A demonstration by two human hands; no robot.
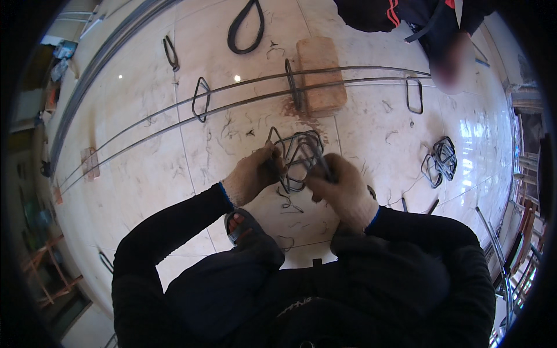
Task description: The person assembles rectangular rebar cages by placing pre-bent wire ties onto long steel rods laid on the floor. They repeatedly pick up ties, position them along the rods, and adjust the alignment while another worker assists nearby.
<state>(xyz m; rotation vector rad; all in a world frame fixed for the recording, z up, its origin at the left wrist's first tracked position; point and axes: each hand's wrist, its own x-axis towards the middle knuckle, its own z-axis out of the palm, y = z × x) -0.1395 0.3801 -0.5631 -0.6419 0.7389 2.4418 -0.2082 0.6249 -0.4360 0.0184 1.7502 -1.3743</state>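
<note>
Tiled floor [145, 194], brick [323, 95], rods [371, 68] beyond; both hands [342, 188] curl tightly around metal frames [318, 142].

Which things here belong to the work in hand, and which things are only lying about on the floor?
Apparently part of the job:
bent metal frames, in the left hand and right hand
two long rods
brick that the rods cross
similar frames, piled to the right

Apparently just lying about:
black loop at the top
pincers
wire scraps

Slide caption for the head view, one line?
Gloved left hand and right hand grip bent metal frames over a tiled floor, long rods and a block beyond.
</note>
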